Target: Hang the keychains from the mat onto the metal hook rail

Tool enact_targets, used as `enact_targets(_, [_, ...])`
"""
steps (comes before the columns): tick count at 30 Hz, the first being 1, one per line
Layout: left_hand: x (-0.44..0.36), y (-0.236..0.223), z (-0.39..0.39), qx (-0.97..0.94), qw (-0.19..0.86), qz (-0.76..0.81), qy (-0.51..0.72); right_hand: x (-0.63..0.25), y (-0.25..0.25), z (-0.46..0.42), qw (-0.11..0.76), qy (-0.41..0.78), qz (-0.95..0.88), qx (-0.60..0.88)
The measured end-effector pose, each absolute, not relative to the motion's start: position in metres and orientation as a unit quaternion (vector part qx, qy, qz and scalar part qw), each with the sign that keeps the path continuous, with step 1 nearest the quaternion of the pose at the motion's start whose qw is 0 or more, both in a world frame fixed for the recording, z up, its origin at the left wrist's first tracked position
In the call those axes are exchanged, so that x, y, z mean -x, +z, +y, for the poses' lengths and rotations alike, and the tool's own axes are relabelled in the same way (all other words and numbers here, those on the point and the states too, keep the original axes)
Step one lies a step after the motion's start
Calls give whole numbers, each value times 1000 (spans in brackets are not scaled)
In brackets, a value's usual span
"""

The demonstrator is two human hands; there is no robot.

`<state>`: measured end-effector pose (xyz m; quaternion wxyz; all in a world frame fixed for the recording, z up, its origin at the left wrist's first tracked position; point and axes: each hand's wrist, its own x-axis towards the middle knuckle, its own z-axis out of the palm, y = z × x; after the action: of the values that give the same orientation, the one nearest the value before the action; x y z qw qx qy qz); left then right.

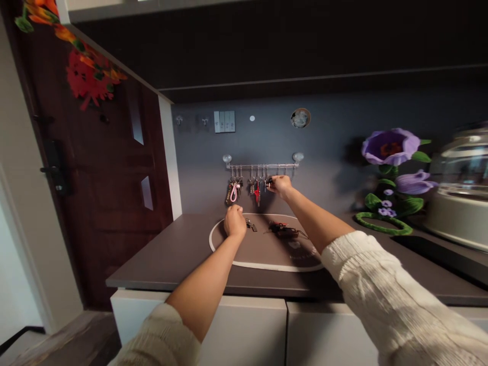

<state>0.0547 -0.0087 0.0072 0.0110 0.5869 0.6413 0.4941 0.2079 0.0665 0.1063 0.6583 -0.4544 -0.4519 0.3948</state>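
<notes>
My right hand [281, 186] is raised to the clear hook rail [263, 165] on the wall, its fingers pinched on a small bunch of keys [270, 183] below the hooks. Left of it hang more keys, one set with a red tag [257, 192] and one with a pink loop strap [234, 192]. My left hand [235, 222] is closed above the left part of the oval brown mat [259, 254]; whatever is inside it is hidden. Just right of that hand is a small keyring [251, 226]. Farther right on the mat is a dark pile of keys and straps [284, 230].
Purple knitted flowers [391, 147] and a glass-domed appliance [461, 193] stand at the right of the counter [163, 254]. A long black object [442, 259] lies before them. A dark shelf [267, 46] overhangs the counter. A dark red door [114, 203] is at left.
</notes>
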Motion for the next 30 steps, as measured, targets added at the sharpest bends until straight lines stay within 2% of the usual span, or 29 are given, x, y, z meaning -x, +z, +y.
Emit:
enact_targets(11, [-49, 6, -6, -571, 23, 653, 497, -212, 101, 60, 635, 408, -463, 465])
enact_targets(18, [-47, 10, -9, -569, 42, 652, 499, -216, 101, 47, 625, 321, -467, 537])
enact_targets(22, [-45, 10, -9, -564, 42, 657, 499, -208, 97, 33, 612, 311, -493, 534])
enact_targets(27, [-43, 9, -8, -566, 48, 662, 488, -191, 79, 17, 596, 336, -525, 507])
enact_targets(30, [-42, 9, -8, -577, 50, 662, 476, -182, 58, 13, 563, 310, -574, 508])
